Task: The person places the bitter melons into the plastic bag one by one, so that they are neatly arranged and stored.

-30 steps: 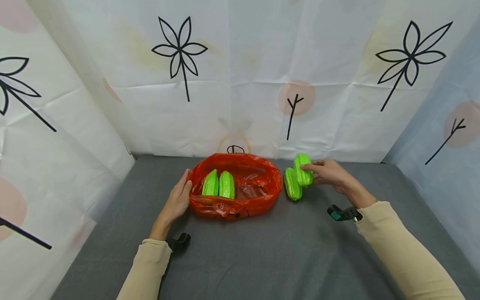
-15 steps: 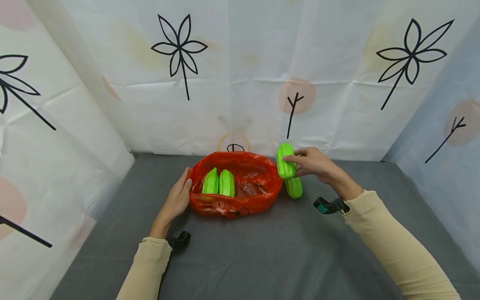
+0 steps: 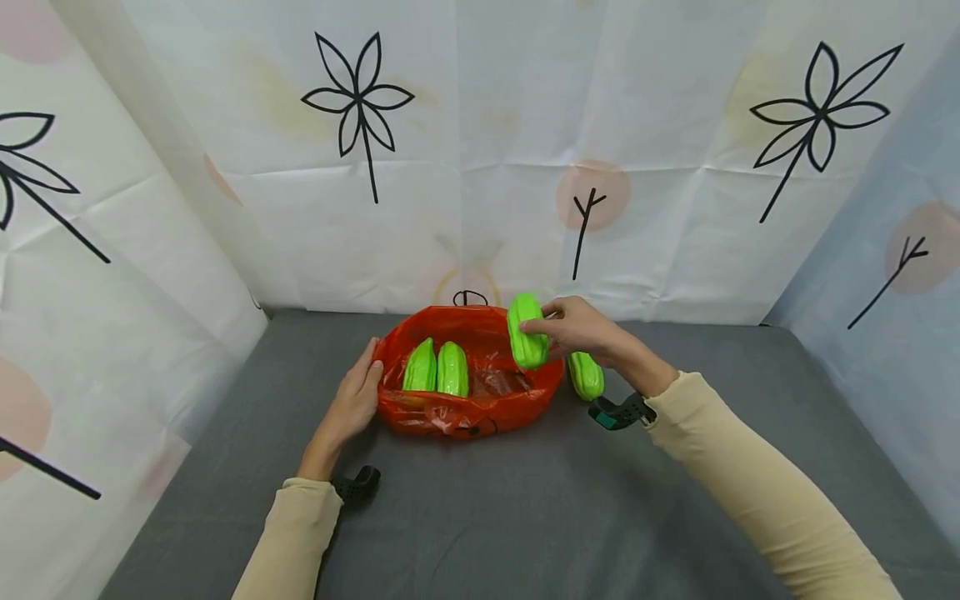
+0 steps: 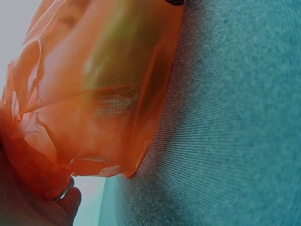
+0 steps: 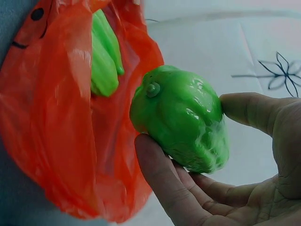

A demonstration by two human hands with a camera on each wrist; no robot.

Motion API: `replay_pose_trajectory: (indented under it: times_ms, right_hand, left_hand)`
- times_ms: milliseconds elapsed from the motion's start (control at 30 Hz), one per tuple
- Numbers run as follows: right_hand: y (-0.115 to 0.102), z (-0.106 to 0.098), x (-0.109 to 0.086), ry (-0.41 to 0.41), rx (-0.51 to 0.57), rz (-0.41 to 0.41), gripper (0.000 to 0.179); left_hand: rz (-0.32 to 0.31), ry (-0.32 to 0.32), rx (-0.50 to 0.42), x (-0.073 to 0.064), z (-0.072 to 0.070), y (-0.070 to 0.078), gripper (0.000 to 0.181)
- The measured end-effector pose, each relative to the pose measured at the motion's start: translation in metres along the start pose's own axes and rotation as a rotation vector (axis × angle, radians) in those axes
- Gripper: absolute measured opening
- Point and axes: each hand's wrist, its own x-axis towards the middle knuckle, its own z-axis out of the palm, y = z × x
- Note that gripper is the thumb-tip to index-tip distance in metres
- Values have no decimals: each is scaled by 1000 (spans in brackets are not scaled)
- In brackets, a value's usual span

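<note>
Two green vegetables (image 3: 419, 367) sat side by side inside the red bag (image 3: 420, 414), toward its left end. A third, the held vegetable (image 3: 527, 332), was pinched between the thumb and fingers of the right hand (image 3: 581, 327). Half a second earlier it was at the bag's right rim; now, in the head view, it hung over the right part of the opening. That shift seemed to bring it to the roomier side of the bag, though it was not yet let go. The left hand (image 3: 356, 398) pinched the bag's left rim as before, apparently steadying it. One last vegetable (image 3: 586, 377) lay on the desk (image 3: 480, 517) beside the bag's right side, so the work looked unfinished.
</note>
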Motion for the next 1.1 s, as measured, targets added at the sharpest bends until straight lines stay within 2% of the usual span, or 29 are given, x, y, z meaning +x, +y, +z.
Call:
replay_pose_trajectory:
  times_ms: [267, 467, 700, 900, 1100]
  right_hand:
    - [-4, 23, 18, -51, 4, 7, 43]
    - [4, 36, 27, -62, -66, 7, 28]
    - [12, 50, 32, -60, -100, 11, 52]
    - [19, 62, 39, -59, -107, 31, 52]
    - [24, 72, 45, -48, -160, 47, 53]
  left_hand:
    - [16, 2, 3, 0, 0, -1, 55]
    - [5, -6, 4, 1, 0, 0, 56]
    - [5, 0, 10, 0, 0, 2, 56]
    - [8, 8, 12, -1, 1, 3, 55]
    - [5, 13, 14, -1, 1, 2, 55]
